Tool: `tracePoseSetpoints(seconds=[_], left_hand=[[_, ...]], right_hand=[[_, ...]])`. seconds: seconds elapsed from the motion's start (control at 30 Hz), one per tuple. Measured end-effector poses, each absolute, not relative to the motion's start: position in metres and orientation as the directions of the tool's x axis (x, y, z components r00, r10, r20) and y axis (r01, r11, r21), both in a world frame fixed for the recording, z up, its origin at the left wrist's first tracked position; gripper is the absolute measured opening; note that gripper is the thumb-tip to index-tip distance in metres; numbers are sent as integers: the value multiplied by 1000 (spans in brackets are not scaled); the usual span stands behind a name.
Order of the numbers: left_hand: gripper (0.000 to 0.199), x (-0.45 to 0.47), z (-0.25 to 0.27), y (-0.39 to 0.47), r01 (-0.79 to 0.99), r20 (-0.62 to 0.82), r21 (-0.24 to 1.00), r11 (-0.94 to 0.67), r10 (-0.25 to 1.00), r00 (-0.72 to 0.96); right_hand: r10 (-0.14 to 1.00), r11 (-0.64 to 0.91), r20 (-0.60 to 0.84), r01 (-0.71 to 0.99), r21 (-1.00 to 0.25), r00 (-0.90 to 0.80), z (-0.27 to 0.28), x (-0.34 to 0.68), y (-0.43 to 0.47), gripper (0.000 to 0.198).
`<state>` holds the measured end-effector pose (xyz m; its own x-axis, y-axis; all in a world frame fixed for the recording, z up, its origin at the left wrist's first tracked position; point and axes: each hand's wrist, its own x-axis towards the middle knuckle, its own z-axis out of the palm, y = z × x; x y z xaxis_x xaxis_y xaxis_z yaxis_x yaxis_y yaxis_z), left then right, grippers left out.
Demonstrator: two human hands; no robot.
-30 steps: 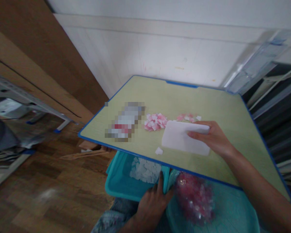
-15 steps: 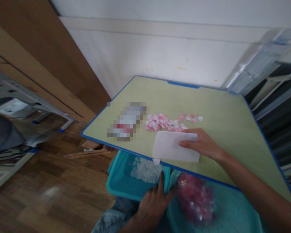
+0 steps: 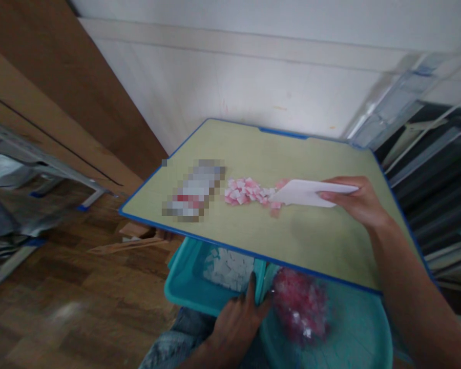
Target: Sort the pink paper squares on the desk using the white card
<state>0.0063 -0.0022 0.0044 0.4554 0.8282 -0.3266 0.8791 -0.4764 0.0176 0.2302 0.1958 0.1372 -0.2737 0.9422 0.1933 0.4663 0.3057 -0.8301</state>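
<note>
Right hand grasping white scraper, whose left edge touches pink-and-white pieces on tabletop. Left hand at right rim of teal bin, below tabletop's near edge; cannot tell if gripping. White chips inside bin. To right, red-filled clear bag in teal basin. Pixelated item left of pieces.

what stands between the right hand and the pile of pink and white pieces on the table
Only the white scraper, held in the right hand: its left edge reaches the right end of the pile. Besides stray pieces there, nothing else visible stands between.
</note>
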Motion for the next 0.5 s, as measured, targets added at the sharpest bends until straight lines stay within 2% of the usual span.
tracePoseSetpoints(seconds=[0.07,0.23,0.4,0.5], left_hand=[[52,7,4,-3,885,-320,15,-466,836,446],[49,7,4,-3,890,-301,33,-454,845,442],[48,7,6,-1,890,-301,36,-455,844,444],[47,7,7,-1,890,-302,43,-454,843,444]], right_hand=[[931,327,183,494,-806,-316,140,236,197,22],[852,368,55,520,-771,-521,145,247,197,23],[906,355,163,494,-794,-390,136,241,199,23],[883,376,148,482,-791,-446,133,235,199,26]])
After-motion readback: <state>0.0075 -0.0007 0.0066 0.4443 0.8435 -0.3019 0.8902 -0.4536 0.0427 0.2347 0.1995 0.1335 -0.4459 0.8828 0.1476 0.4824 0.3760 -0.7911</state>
